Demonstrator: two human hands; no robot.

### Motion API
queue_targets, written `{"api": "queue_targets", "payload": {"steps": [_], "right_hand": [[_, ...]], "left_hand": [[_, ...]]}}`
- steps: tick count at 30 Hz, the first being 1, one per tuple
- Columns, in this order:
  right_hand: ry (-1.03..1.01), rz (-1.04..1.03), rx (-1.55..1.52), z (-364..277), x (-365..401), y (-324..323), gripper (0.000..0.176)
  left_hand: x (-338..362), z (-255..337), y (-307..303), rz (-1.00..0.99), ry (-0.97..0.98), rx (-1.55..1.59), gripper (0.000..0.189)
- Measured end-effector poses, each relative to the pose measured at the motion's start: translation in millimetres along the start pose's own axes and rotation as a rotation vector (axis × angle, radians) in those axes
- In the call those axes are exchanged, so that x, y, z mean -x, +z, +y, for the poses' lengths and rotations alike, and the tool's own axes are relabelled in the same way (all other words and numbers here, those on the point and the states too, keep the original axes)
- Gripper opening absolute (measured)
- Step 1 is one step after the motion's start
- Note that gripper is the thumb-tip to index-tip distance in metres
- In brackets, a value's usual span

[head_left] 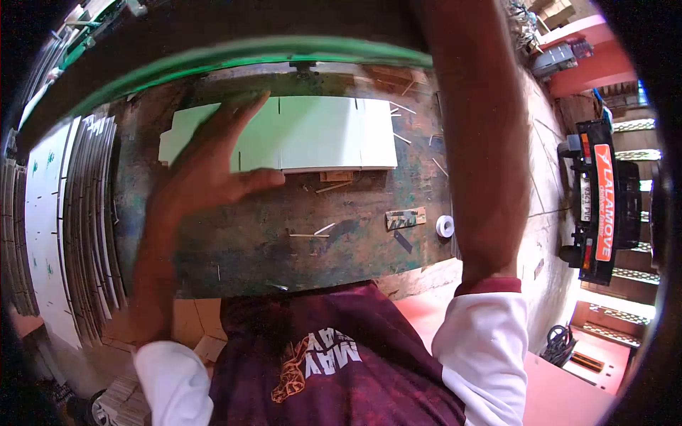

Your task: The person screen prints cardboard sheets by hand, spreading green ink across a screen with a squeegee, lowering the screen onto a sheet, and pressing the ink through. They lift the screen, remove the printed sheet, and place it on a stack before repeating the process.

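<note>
My left hand is open, thumb and fingers spread, hanging over the left part of a white sheet stack. The top sheet is flat, with narrow slots cut in its edges, and lies on a dark, worn table. My right forearm stretches up past the sheets' right side, and its hand is beyond the top of the view. Across the top runs a dark panel with a blurred green edge, close beyond the sheets. A wooden piece shows under the stack's near edge.
Thin offcut strips lie on the table. At its right are a marked wooden block, a dark flat piece and a white tape roll. Slotted sheets stand stacked at left. A vehicle with an orange sign is at right.
</note>
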State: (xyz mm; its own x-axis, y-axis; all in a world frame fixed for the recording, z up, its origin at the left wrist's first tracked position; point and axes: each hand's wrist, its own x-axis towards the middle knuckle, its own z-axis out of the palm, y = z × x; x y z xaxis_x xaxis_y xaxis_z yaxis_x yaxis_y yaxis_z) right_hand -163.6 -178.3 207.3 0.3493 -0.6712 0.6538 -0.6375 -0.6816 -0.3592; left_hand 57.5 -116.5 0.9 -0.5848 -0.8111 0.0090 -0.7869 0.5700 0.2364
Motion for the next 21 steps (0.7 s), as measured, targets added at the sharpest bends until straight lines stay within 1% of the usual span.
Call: {"api": "queue_targets", "payload": {"steps": [1,2,3,4,5,6,8,9,11,12,13,14,15,16,17,18,19,20,21], "right_hand": [[0.072,-0.058,-0.034,-16,10,-4,0.043],[0.145,-0.114,-0.064,-32,20,-8,0.040],[0.254,-0.145,-0.040,-46,28,-4,0.037],[0.362,-0.178,-0.013,-60,36,0,0.035],[0.239,-0.076,0.084,-54,60,12,0.036],[0.108,0.022,0.174,-45,87,26,0.039],[0.052,0.151,0.090,-35,127,43,0.038],[0.040,0.197,0.045,-31,141,48,0.036],[0.178,0.233,-0.084,-22,153,46,0.035],[0.250,0.236,-0.142,-12,151,45,0.034],[0.286,0.209,-0.173,-2,147,44,0.035],[0.306,0.143,-0.182,14,141,45,0.034],[0.301,0.138,-0.179,33,137,49,0.034],[0.261,0.025,-0.130,53,133,54,0.035],[0.219,-0.087,-0.080,72,130,62,0.037],[0.208,-0.095,-0.077,88,128,73,0.037],[0.155,-0.196,-0.022,105,128,84,0.040],[0.103,-0.293,0.035,119,129,94,0.042],[0.095,-0.300,0.035,132,129,103,0.042]], "left_hand": [[20,10,-12,0.046,-0.009,0.462,0.126],[39,21,-10,0.139,0.009,0.869,0.117],[59,33,-8,0.232,0.065,1.270,0.110],[75,46,7,0.317,0.099,1.449,0.106],[91,60,22,0.403,0.150,1.621,0.103],[105,71,39,0.500,0.119,1.816,0.096],[120,101,41,0.632,-0.185,2.022,0.084],[123,109,44,0.632,-0.323,1.988,0.078],[129,124,49,0.614,-0.593,1.923,0.066],[133,126,63,0.608,-0.710,1.875,0.058],[135,128,75,0.596,-0.822,1.825,0.051],[137,129,84,0.604,-0.823,1.831,0.051],[139,128,93,0.563,-0.916,1.857,0.047],[141,126,102,0.524,-1.006,1.883,0.044],[144,123,114,0.532,-1.000,1.892,0.044],[150,118,128,0.459,-0.919,1.800,0.051],[157,113,144,0.390,-0.843,1.706,0.058],[165,104,167,0.401,-0.845,1.714,0.058],[173,92,191,0.505,-0.487,1.134,0.050]]}}
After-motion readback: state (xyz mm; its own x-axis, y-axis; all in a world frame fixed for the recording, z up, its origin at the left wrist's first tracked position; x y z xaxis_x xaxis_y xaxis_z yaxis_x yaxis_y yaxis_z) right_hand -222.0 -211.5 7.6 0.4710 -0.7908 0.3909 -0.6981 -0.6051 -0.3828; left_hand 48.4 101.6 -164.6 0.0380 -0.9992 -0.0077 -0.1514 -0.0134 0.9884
